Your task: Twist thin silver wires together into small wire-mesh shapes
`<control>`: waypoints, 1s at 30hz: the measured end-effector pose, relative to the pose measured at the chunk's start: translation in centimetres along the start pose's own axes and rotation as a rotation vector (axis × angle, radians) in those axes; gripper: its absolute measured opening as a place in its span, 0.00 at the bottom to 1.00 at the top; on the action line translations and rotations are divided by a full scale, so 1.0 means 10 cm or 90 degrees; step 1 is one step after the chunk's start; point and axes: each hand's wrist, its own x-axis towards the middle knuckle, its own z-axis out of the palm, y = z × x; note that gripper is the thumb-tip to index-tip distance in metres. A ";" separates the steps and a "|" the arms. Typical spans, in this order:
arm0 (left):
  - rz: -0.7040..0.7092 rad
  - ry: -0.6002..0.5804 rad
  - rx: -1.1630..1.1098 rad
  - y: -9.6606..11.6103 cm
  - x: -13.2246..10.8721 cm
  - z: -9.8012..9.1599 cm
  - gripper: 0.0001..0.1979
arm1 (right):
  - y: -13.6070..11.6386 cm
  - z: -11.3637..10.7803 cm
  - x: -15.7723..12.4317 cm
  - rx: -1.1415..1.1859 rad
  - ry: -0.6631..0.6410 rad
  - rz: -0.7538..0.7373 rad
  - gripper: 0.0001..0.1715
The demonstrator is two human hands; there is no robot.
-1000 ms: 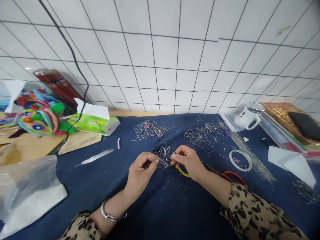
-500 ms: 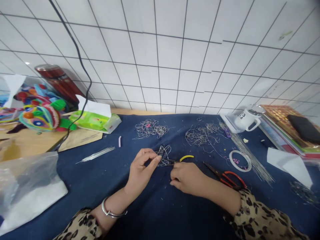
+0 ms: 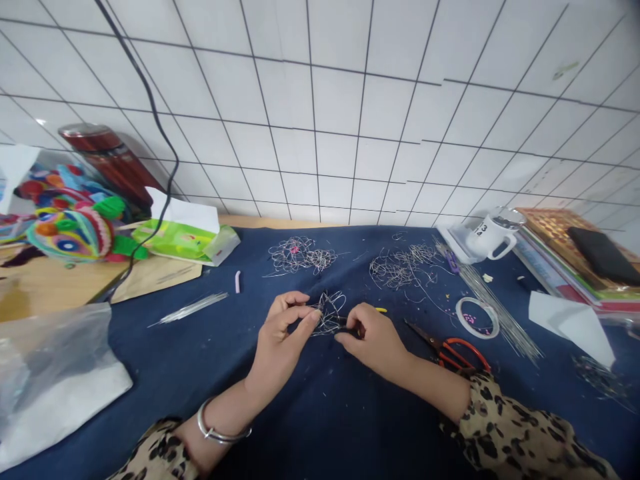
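- On the blue-clothed tabletop (image 3: 190, 380): left wire clump (image 3: 300, 257) and right wire clump (image 3: 401, 267), well apart; thin straight wires (image 3: 190, 309) at left; red-handled scissors (image 3: 439, 345), near a white ring (image 3: 496, 321).
- Left hand (image 3: 285, 339): thumb and fingertips pinching a wire piece (image 3: 330, 310), midway between both hands.
- Right hand (image 3: 377, 340): fingers curled around a yellow-handled tool (image 3: 381, 309), mostly hidden by the grip; contact between tool and wire piece impossible to tell.
- White ring: pink beads (image 3: 469, 321) inside, others just outside.
- White mug (image 3: 493, 237): lidded, upright on a white tray (image 3: 453, 244), contents hidden.
- Green packet (image 3: 175, 239): white tissue (image 3: 187, 213) protruding.
- Clear plastic bag (image 3: 55, 333): white contents (image 3: 83, 407).
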 end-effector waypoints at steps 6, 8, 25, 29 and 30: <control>-0.019 -0.015 -0.047 -0.04 -0.02 0.02 0.06 | 0.00 0.06 0.11 0.233 -0.022 0.022 0.07; -0.028 -0.025 -0.063 -0.04 -0.02 0.03 0.06 | 0.01 0.07 0.12 0.273 -0.028 0.030 0.05; 0.012 -0.094 -0.010 0.02 -0.03 -0.01 0.06 | 0.08 -0.19 0.10 0.365 -0.040 0.056 0.07; 0.085 -0.122 0.073 0.07 -0.05 -0.01 0.04 | 0.06 -0.24 0.09 0.299 -0.029 0.005 0.07; 0.088 -0.123 0.077 0.07 -0.05 -0.01 0.05 | 0.05 -0.25 0.09 0.283 -0.029 -0.008 0.06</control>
